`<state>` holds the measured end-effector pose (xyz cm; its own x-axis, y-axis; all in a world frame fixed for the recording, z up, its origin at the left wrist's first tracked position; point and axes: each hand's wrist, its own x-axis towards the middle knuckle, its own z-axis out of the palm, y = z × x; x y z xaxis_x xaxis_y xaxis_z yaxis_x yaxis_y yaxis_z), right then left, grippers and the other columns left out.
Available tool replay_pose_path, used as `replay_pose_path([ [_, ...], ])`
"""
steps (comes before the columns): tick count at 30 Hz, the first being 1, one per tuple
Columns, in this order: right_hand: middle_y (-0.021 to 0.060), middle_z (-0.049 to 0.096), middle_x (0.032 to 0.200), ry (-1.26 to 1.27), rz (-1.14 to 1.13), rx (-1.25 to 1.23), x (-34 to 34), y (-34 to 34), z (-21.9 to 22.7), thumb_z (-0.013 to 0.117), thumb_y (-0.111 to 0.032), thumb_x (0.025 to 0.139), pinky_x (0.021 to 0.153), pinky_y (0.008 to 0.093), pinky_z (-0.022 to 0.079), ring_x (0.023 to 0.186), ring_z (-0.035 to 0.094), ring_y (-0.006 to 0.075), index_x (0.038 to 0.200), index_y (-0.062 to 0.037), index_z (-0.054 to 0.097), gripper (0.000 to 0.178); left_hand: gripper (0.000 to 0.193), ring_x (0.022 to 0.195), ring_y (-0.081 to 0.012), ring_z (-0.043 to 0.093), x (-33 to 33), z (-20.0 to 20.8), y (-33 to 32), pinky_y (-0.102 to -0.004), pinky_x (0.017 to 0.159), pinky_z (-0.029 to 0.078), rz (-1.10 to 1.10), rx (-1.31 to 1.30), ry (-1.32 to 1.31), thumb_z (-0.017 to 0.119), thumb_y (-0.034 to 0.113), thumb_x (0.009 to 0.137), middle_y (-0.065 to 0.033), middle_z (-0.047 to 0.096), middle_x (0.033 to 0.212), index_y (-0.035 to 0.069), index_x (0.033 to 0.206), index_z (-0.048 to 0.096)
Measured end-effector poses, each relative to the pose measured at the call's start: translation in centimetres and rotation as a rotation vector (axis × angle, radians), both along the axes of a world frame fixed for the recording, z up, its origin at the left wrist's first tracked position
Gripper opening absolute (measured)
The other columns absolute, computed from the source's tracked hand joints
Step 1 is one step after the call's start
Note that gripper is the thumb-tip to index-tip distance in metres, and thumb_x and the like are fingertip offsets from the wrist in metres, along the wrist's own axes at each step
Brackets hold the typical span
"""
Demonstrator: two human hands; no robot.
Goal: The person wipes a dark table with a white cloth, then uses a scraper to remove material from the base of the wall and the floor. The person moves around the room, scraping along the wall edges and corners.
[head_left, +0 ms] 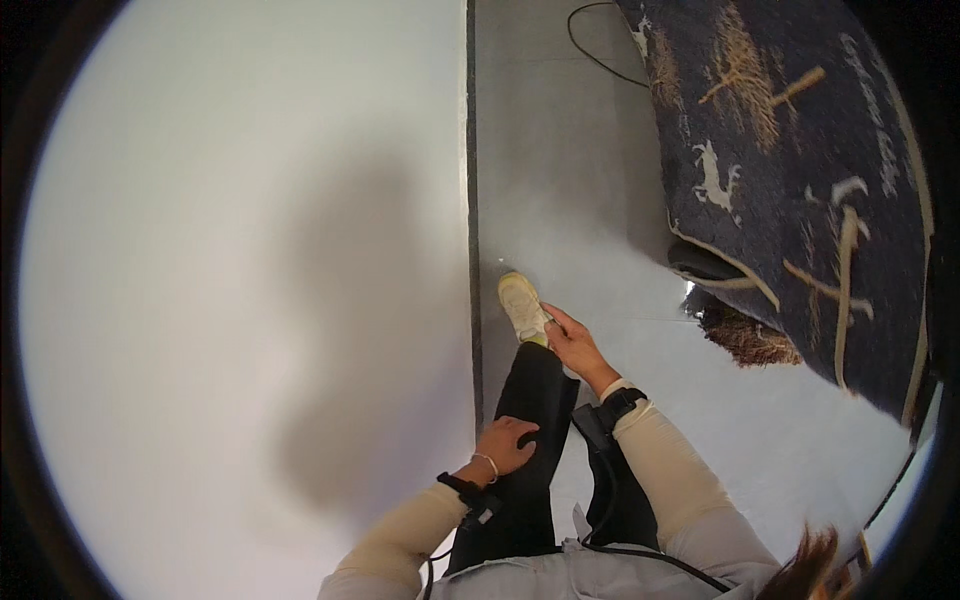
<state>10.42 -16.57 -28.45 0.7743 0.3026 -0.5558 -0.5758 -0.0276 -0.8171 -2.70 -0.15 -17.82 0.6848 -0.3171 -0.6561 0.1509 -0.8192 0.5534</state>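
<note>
A cream-coloured shoe (522,306) is on my left foot, below the black trouser leg. At its right side, near the ankle opening, my right hand (574,346) has its fingers against the shoe and looks closed on its edge; the undersides of those fingers are hidden. Over the black trouser leg (540,391), near the knee, rests my left hand (508,446), its fingers loosely bent and apart, with nothing in them. Each wrist wears a black strapped device, and a thin pale bracelet (487,465) circles the left one.
A plain white wall or panel (200,300) fills the left, its dark edge strip (472,200) close to my foot. To the right hangs a dark patterned blanket (780,200), with a brown shaggy item (748,334) beneath. A black cable (590,55) lies on the grey floor (570,180).
</note>
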Motion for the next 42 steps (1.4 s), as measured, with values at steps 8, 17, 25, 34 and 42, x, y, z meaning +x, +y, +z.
replay_pose_path([
  [8,0.0201,0.053,0.120,0.012,0.122,-0.163,10.4,5.2,-4.7,0.042,-0.014,0.089,0.092,0.0305,0.039,0.111,0.052,0.0278,0.130,-0.0051,0.041,0.042,0.028,0.086,-0.0231,0.057,9.5,-4.8,3.7,-0.0343,0.081,0.045,0.397,-0.261,0.564,0.061,0.021,0.080,-0.0100,0.063,0.097,0.008,0.105,0.061],
  [17,0.0077,0.055,0.114,0.150,0.127,0.055,9.3,6.4,-13.6,0.045,-0.017,0.093,0.086,0.0241,0.042,0.098,0.052,0.0122,0.132,-0.0085,0.042,0.041,0.035,0.091,-0.0224,0.058,24.0,-8.6,-0.7,-0.0346,0.085,0.046,1.827,-1.516,0.416,0.047,0.027,0.090,-0.0124,0.061,0.100,0.002,0.115,0.052],
  [25,0.0068,0.053,0.114,0.144,0.018,0.142,12.3,11.1,-15.1,0.043,-0.022,0.095,0.084,0.0235,0.040,0.095,0.052,0.0152,0.131,-0.0044,0.042,0.041,0.043,0.089,-0.0201,0.054,26.5,-12.8,-3.2,-0.0322,0.085,0.043,2.117,-1.629,0.451,0.042,0.037,0.092,-0.0098,0.060,0.097,0.003,0.116,0.053],
  [34,-0.0046,0.040,0.067,0.234,0.035,0.004,15.0,15.7,-22.2,0.047,-0.024,0.093,0.056,0.0213,0.036,0.061,0.037,0.0066,0.129,-0.0145,0.049,0.037,0.045,0.084,-0.0193,0.052,26.3,-14.9,-0.2,-0.0320,0.076,0.042,2.065,-1.419,0.463,0.040,0.040,0.092,-0.0091,0.059,0.094,0.004,0.117,0.051],
  [42,0.0071,0.054,0.074,0.145,0.354,-0.226,14.2,14.4,-20.9,0.048,-0.027,0.091,0.060,0.0270,0.043,0.061,0.047,0.0117,0.127,-0.0255,0.050,0.035,0.044,0.083,-0.0197,0.052,27.5,-15.3,0.1,-0.0329,0.077,0.041,2.026,-1.325,0.550,0.040,0.041,0.092,-0.0094,0.058,0.096,0.005,0.115,0.052],
])
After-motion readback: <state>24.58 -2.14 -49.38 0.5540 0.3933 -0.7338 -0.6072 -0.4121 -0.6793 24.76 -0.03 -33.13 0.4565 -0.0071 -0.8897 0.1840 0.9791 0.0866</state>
